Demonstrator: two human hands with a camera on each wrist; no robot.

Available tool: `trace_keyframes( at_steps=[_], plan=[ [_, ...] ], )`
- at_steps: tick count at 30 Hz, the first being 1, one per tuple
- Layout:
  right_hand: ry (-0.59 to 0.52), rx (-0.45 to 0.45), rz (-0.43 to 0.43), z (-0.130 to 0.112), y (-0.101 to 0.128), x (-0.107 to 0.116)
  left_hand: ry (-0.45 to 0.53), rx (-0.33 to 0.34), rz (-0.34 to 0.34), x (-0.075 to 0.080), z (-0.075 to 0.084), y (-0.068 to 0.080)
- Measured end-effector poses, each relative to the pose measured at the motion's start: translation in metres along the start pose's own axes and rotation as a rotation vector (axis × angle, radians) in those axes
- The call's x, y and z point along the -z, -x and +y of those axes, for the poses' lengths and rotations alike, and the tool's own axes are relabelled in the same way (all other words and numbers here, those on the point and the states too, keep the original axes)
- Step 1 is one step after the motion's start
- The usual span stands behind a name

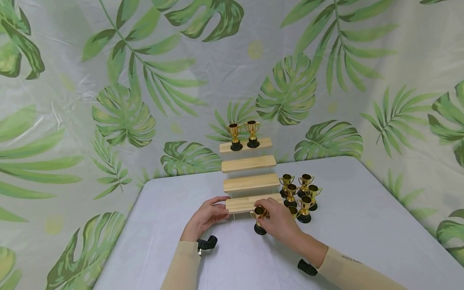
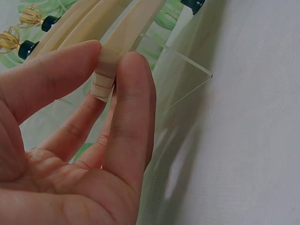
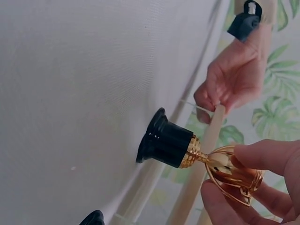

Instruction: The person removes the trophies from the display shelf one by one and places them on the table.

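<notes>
From the head view, a four-step wooden stand sits on the pale surface before a leaf-print backdrop. The left hand is at the left end of the lowest step, and the right hand holds a small gold trophy just in front of that step, its black base low over the surface; whether it touches cannot be told here. Two trophies stand on the top step, and a cluster of loose trophies stands just to the right of the stand.

The left wrist view shows what the head view leaves vague: the left grip is a pinch, with the thumb and a fingertip pressed on either side of the step's end. It also reveals a clear plastic support under the wood.

The right wrist view shows the right grip pinching the gold cup between the thumb and forefinger. The black base sits at or just off the surface, close beside the lowest step. The left hand appears beyond, at the step's end.
</notes>
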State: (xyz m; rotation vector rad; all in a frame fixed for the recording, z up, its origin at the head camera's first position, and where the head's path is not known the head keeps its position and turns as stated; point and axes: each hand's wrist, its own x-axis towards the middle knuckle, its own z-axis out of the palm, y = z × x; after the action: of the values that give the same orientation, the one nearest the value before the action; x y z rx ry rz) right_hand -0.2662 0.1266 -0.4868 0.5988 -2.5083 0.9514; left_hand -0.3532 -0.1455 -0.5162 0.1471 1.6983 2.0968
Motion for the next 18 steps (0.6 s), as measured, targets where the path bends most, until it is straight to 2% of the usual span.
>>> trace_keyframes(
  at_steps=[11, 18],
  plan=[
    [0.025, 0.043, -0.003, 0.0, 0.0, 0.004, 0.006, -0.004, -0.014, 0.001, -0.002, -0.003],
    [0.038, 0.068, 0.035, -0.003, -0.002, 0.01, 0.016, -0.001, -0.006, 0.001, -0.001, -0.003]
  ],
)
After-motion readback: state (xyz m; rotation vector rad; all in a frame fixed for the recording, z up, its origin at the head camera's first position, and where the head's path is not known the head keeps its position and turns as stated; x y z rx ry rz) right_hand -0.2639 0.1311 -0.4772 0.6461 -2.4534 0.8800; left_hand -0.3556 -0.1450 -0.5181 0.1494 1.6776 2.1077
